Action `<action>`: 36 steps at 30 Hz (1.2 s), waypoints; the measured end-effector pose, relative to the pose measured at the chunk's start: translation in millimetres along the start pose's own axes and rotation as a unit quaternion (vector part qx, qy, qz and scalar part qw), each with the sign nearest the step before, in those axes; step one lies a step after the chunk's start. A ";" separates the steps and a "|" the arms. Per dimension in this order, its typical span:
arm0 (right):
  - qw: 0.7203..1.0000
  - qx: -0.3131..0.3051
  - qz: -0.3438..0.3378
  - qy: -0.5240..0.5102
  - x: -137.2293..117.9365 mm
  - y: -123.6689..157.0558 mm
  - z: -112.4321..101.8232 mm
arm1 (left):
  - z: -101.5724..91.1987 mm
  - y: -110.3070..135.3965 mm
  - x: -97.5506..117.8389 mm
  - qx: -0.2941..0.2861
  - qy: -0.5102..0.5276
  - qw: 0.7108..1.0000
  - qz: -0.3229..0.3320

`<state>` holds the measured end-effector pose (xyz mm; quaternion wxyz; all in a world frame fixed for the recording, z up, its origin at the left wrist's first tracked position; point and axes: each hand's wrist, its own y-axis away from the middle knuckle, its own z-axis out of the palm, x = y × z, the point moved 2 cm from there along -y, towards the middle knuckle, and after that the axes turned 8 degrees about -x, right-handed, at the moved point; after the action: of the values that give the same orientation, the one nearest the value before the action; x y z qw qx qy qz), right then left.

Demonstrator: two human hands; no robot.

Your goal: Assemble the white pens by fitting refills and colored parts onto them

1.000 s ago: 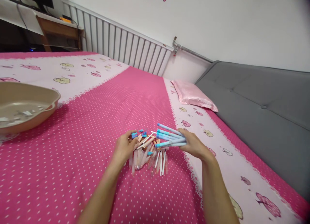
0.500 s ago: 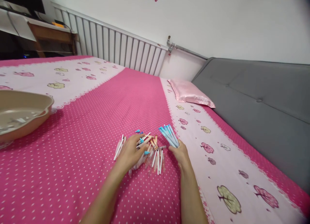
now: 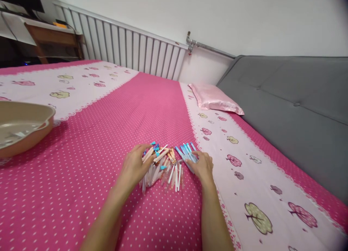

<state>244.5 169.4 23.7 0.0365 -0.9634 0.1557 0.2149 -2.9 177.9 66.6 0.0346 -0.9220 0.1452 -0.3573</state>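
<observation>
My right hand [image 3: 202, 165] is around a fanned bundle of light-blue pens [image 3: 187, 149], thumb on one side and fingers on the other; the pens lie low against the bedspread. To its left is a loose pile of pen parts, with thin white sticks [image 3: 176, 176], clear pinkish tubes [image 3: 155, 174], orange-brown pieces [image 3: 172, 155] and small blue caps [image 3: 163, 167]. At the pile's left side, my left hand [image 3: 136, 164] curls round several whitish pen tubes [image 3: 148, 155], which show between thumb and forefinger. The palm hides part of them.
The pile lies on a pink dotted bedspread [image 3: 130, 109]. A beige basin [image 3: 40, 135] with some small things in it stands at the left. A pink pillow [image 3: 214, 97] rests by the grey headboard [image 3: 288, 88]; a white radiator [image 3: 130, 44] lines the wall.
My right hand has lowered the blue pens towards the bed, and they have fanned apart. My left hand has shifted left, over the whitish tubes that lay at the pile's left side.
</observation>
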 end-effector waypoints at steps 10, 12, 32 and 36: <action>0.994 -0.084 0.032 0.061 -16.1 8.3 5.2 | -4.5 1.1 0.4 0.004 0.000 1.000 -0.019; 0.992 -0.083 0.043 0.080 -18.8 8.4 3.1 | -3.3 0.7 1.5 0.005 0.003 1.000 -0.013; 0.830 -0.147 -0.038 -0.537 -40.6 12.3 -3.5 | 13.8 0.5 11.6 -0.027 0.304 0.951 -0.040; 0.722 -0.290 -0.097 -0.621 -71.5 32.5 -6.6 | 23.1 3.7 27.3 -0.099 0.530 0.841 -0.049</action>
<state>175.5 158.0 60.0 -0.1359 -0.5879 -0.0658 0.7947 30.8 165.5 66.6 -0.1569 -0.5963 0.1303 -0.7764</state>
